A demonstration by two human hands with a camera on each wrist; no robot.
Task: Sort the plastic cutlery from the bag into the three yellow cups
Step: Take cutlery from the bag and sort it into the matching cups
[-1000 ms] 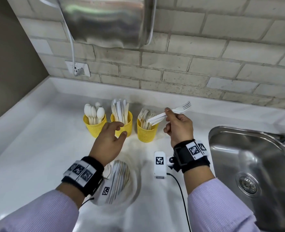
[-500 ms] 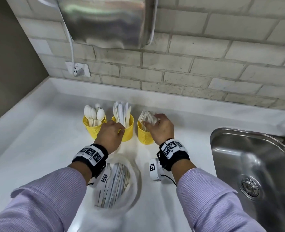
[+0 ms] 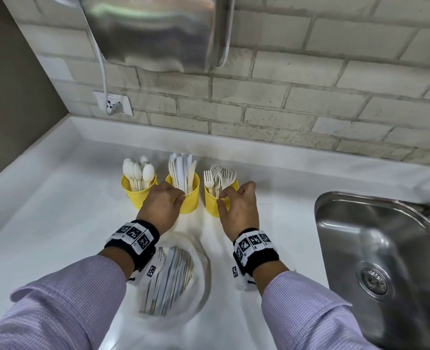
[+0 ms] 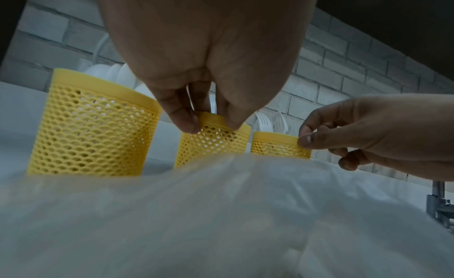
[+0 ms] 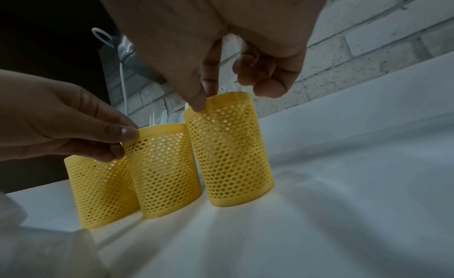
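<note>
The white plastic forks that the right hand [image 3: 239, 205] carried in the air a second ago now stand with the other forks [image 3: 220, 179] in the right-hand yellow perforated plastic cup [image 3: 212, 204], and that hand, holding no cutlery, pinches the cup's rim between thumb and forefinger at about four o'clock. The left hand [image 3: 162, 205] has closed in too and pinches the near rim of the middle yellow mesh cup [image 3: 191, 200], the one holding the white plastic knives [image 3: 182, 173]. At nine o'clock from it the third yellow cup [image 3: 133, 195] holds the white plastic spoons [image 3: 139, 170] and is untouched. So one more bundle is sorted, and both hands seem to be steadying or straightening the cups. The clear plastic bag [image 3: 198, 281], lying on the white counter [image 3: 44, 223] at six o'clock from the cups, between the wrists, shows more pale cutlery inside, so I judge the sorting unfinished
</note>
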